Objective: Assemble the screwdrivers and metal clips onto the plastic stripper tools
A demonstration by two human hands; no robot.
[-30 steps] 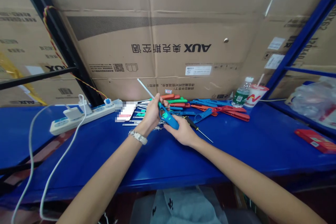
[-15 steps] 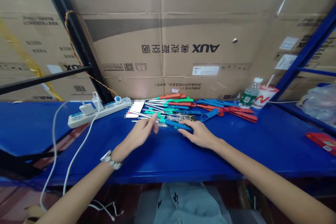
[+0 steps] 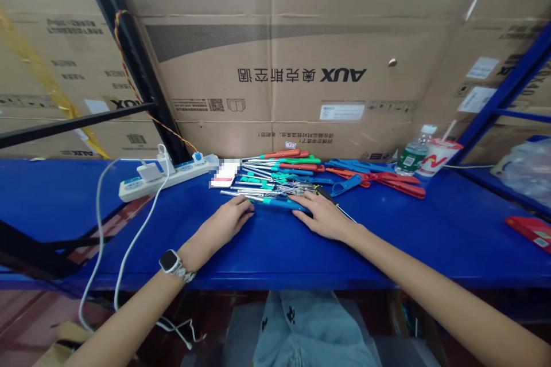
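Note:
A tool with a blue handle (image 3: 282, 204), a green collar and a metal shaft lies at the front of a pile on the blue table. My right hand (image 3: 321, 213) has its fingers around the handle's right end. At the shaft's left end, my left hand (image 3: 230, 218) touches the metal with bent fingers. Behind them lie similar tools with red handles (image 3: 302, 167), green and blue ones, and small metal pieces (image 3: 295, 188). A screwdriver with a black and yellow handle (image 3: 323, 192) sits beside my right hand, its shaft pointing right.
A white power strip (image 3: 172, 178) with cables lies left, near a white card (image 3: 225, 173). Blue and red plastic parts (image 3: 396, 183), a green-labelled bottle (image 3: 412, 155) and a cup (image 3: 438, 156) stand or lie right. A red packet (image 3: 531, 231) is far right.
The blue-handled tool has come down from a raised, tilted position to lie on the table. My left hand has moved lower and turned. The view has shifted slightly.

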